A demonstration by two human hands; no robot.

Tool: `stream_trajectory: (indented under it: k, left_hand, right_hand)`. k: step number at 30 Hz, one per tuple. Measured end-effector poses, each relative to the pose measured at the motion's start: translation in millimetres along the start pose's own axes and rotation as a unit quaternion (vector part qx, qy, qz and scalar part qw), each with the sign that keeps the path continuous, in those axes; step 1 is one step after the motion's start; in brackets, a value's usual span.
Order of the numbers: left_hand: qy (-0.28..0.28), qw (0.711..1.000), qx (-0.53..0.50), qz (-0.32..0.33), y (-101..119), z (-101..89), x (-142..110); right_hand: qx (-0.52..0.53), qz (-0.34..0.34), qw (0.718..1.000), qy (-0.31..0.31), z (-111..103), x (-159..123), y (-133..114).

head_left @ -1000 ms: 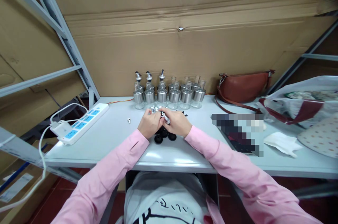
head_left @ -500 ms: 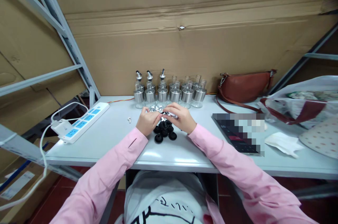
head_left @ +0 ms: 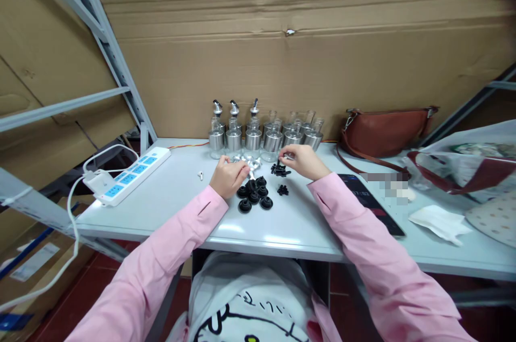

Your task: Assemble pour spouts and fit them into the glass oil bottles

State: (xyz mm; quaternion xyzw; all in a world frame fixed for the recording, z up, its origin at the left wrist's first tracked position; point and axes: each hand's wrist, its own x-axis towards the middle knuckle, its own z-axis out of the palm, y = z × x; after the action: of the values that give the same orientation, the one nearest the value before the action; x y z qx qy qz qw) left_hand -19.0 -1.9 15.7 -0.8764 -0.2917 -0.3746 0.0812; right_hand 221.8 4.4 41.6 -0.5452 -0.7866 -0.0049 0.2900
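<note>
My left hand (head_left: 229,177) is closed in a pinch, thumb pointing right; whatever is in it is too small or hidden to make out. Just below and right of it lies a cluster of round black stoppers (head_left: 266,202), with a silver piece (head_left: 252,174) at its upper end. My right hand (head_left: 305,161) pinches a small black piece (head_left: 278,162) above a pile of short black parts (head_left: 279,171). A smaller heap of tiny black pieces (head_left: 282,190) lies nearer me. Behind my left hand are several silver pourer parts (head_left: 250,161).
Glass bottles with metal sleeves (head_left: 253,140) stand in two rows at the back, three with pourers. A power strip (head_left: 133,176) is at left. To the right lie a phone (head_left: 373,205), a brown bag (head_left: 385,135), a tissue (head_left: 439,222) and a clear plastic bag (head_left: 484,154).
My hands were together over the stoppers and have parted. The right hand moved right to the pile of small black parts, which now shows. My view shifted slightly.
</note>
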Motion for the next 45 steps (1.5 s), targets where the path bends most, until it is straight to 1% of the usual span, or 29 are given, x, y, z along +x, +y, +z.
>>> stream_trajectory:
  k: [2,4,7,11,17,24,28,33,36,38,40,41,43,45]
  left_hand:
    - [-0.009,1.0,-0.003,-0.006,-0.2,0.1,-0.3]
    - [-0.018,1.0,-0.004,-0.012,0.5,-0.1,-0.2]
    - [-0.021,1.0,-0.003,-0.019,1.5,-1.2,0.4]
    - [-0.015,1.0,-0.001,-0.009,1.2,-1.9,0.9]
    - [-0.006,1.0,-0.004,0.003,0.7,-0.3,0.2]
    - [-0.034,0.999,-0.002,-0.006,0.2,0.3,0.0]
    - [-0.038,0.999,-0.004,-0.006,-0.3,0.9,-0.3]
    - [-0.048,0.999,0.004,-0.008,-0.5,1.6,-0.7]
    - [-0.054,0.998,-0.003,-0.011,0.1,1.5,-0.8]
    - [-0.055,0.998,-0.013,-0.019,0.8,1.5,-0.9]
    - [-0.052,0.998,-0.028,-0.031,1.7,1.6,-1.2]
    - [-0.047,0.998,-0.034,-0.038,2.3,1.8,-1.3]
    - [-0.039,0.997,-0.042,-0.045,3.9,2.2,-1.0]
    - [-0.037,0.997,-0.044,-0.044,6.2,3.0,0.5]
  right_hand:
    - [-0.059,0.06,0.994,-0.076,0.0,1.6,15.5]
    - [-0.109,0.11,0.98,-0.122,1.5,1.9,25.0]
    - [-0.146,0.157,0.965,-0.152,3.5,1.1,31.9]
    - [-0.151,0.165,0.958,-0.182,5.4,-0.6,38.1]
    - [-0.165,0.178,0.954,-0.175,14.1,-1.1,44.5]
    - [-0.148,0.193,0.953,-0.178,15.8,-1.0,53.8]
    - [-0.104,0.199,0.959,-0.175,18.3,2.5,51.1]
    - [-0.002,0.211,0.96,-0.182,20.6,4.1,43.6]
    - [0.04,0.221,0.96,-0.166,19.6,3.5,42.6]
    - [0.043,0.231,0.963,-0.134,18.4,3.7,41.6]
    - [0.06,0.225,0.969,-0.085,17.9,4.3,37.0]
    - [0.086,0.21,0.972,-0.056,18.0,4.7,32.5]
    - [0.173,0.156,0.973,0.004,19.4,4.7,17.9]
    - [0.258,0.103,0.96,0.041,21.5,3.3,-3.3]
